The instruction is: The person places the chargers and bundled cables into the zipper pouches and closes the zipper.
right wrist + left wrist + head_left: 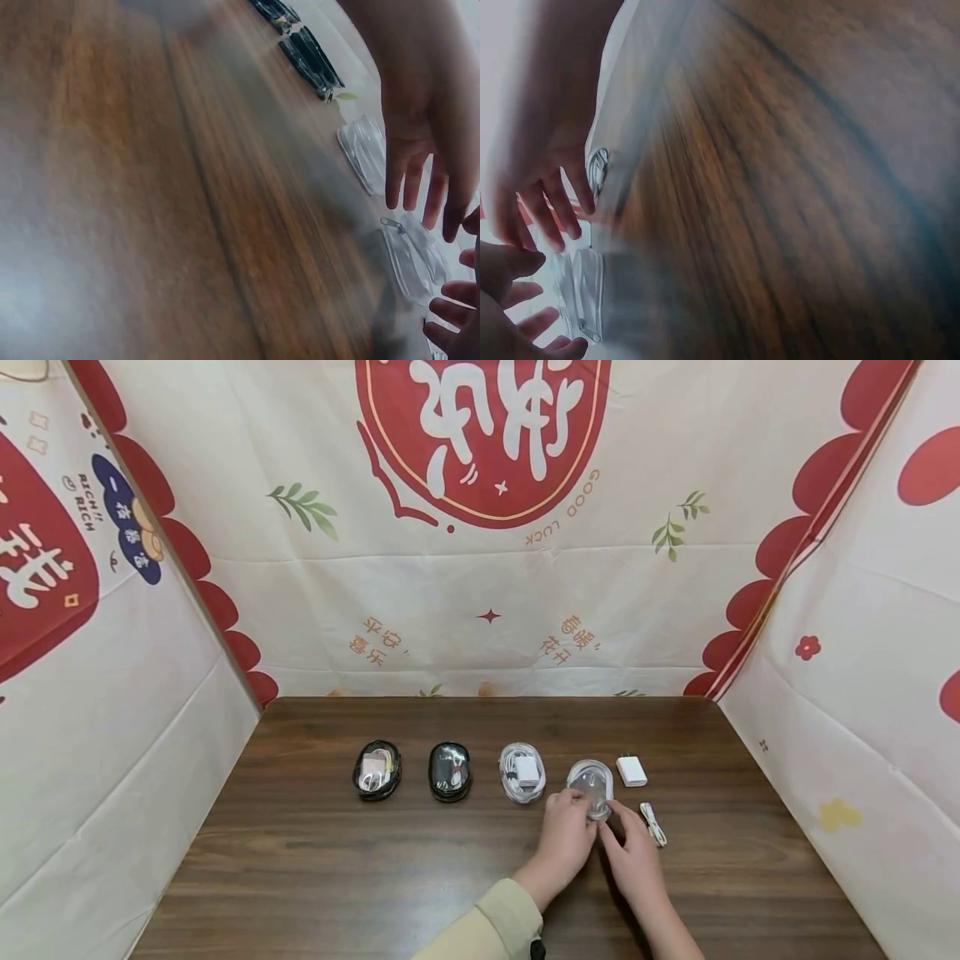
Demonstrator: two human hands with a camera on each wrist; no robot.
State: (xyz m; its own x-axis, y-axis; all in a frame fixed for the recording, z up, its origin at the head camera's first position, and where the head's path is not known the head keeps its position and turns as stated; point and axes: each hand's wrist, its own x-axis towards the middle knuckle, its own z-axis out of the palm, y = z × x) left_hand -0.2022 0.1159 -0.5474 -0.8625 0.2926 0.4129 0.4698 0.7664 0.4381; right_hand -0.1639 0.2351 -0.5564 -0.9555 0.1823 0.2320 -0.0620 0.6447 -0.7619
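Note:
A clear oval zip pouch (pixel 590 777) with a white rim lies on the table in front of both hands. My left hand (pixel 564 833) is at its near left side, fingertips over the clear top. At the near right edge is my right hand (pixel 632 852), thumb and forefinger apart. The wrist views show loosely extended fingers around the pouch (pixel 412 259), with its zip pull visible; contact is hard to make out. A white charger plug (pixel 632 771) lies right of the pouch. Beside the right hand is a bundled white cable (pixel 653 824), partly covered by its fingers.
Left of the hands, a row holds a white-rimmed pouch (pixel 522 772) with a white charger and cable, a black-rimmed pouch (pixel 450 772) with dark contents, and another black-rimmed pouch (pixel 377 770). Printed cloth (pixel 465 585) hangs behind the wooden table (pixel 337 877) and on both sides.

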